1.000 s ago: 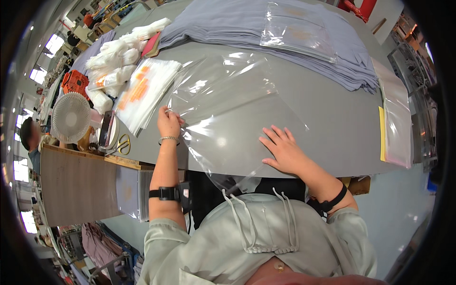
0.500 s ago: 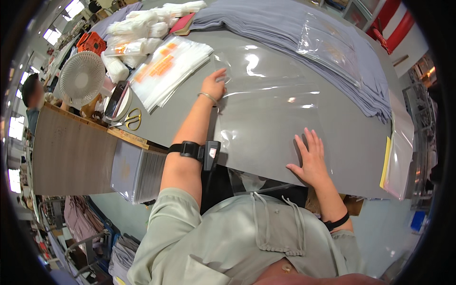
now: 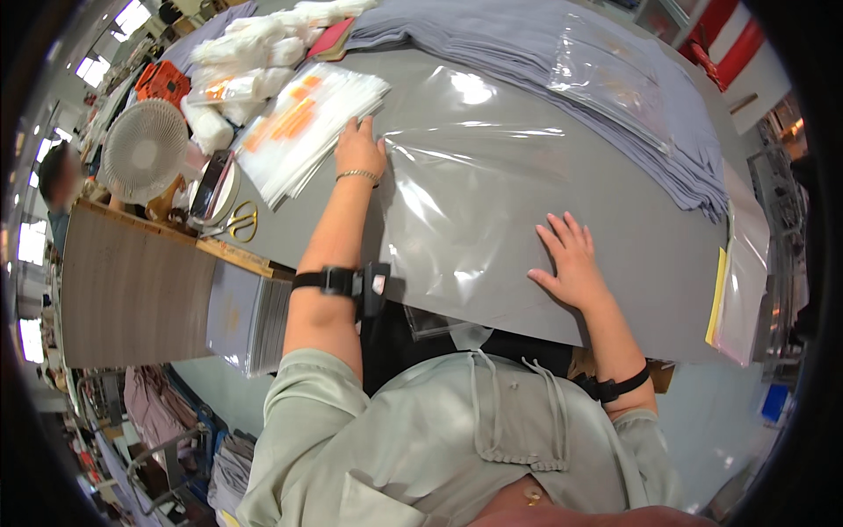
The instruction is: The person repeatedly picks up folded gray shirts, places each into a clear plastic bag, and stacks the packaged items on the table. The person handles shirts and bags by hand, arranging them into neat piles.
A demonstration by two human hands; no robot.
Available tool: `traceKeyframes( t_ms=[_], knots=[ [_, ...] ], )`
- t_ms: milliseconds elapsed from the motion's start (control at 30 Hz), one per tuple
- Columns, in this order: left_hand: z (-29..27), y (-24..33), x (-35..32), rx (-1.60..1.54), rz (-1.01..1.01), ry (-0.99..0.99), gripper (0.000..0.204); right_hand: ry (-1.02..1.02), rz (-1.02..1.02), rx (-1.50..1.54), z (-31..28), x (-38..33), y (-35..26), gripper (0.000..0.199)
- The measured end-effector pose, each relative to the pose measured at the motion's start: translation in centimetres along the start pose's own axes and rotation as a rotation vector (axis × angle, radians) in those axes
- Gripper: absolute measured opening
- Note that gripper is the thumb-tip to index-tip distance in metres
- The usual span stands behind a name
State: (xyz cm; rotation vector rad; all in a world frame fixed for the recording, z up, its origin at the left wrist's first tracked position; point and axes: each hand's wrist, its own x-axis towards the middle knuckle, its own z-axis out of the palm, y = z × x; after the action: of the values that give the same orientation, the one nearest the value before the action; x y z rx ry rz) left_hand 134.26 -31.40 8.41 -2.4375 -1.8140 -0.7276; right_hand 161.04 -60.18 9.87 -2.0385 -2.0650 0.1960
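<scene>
A large clear plastic bag (image 3: 465, 211) lies spread over the grey table in front of me, its surface shiny and creased. My right hand (image 3: 571, 268) rests flat on its right side, fingers spread, holding nothing. By the bag's upper left corner is my left hand (image 3: 361, 151), fingers stretched forward and palm down. Its fingertips reach the right edge of a pile of white plastic bags with orange print (image 3: 303, 132); whether they touch the pile I cannot tell.
Folded grey-blue fabric (image 3: 492, 39) runs along the far side, with packed clear bags (image 3: 606, 88) on top. At left are a white fan (image 3: 145, 151), gold-handled scissors (image 3: 242, 221) and bundled white bags (image 3: 255, 53). A stack of packaged goods (image 3: 250, 321) stands below the table edge.
My left hand has moved left, from the clear bag's upper left corner toward the white bag pile. The clear bag has shifted slightly left and creased. My right hand has slid a little forward.
</scene>
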Motion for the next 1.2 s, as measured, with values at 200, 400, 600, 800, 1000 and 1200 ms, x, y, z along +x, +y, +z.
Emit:
traceKeyframes(
  t_ms=[200,400,600,800,1000,1200],
  knots=[
    [-10.5,-17.1,-13.8,-0.368,-0.179,0.428,0.021,0.163,0.069,0.108,-0.8,2.0,0.0,0.072],
    [-15.8,-36.9,-36.4,0.12,-1.1,0.272,0.037,-0.071,-0.078,-0.156,1.7,7.2,0.4,0.066],
    [-10.1,-40.3,-43.8,-0.588,-1.607,0.233,0.051,0.143,-0.228,-0.051,1.2,7.6,-0.2,0.055],
    [-9.3,-41.8,-41.7,-0.759,-1.664,0.367,0.034,0.086,-0.188,-0.023,0.0,4.6,-1.2,0.053],
    [-9.7,-43.6,-42.0,-1.218,-1.629,0.496,0.034,0.096,-0.109,0.006,-0.6,2.1,-0.8,0.049],
    [-10.3,-44.3,-41.5,-1.339,-1.517,0.463,0.052,0.097,-0.08,-0.002,-1.1,1.4,-0.7,0.047]
  ],
)
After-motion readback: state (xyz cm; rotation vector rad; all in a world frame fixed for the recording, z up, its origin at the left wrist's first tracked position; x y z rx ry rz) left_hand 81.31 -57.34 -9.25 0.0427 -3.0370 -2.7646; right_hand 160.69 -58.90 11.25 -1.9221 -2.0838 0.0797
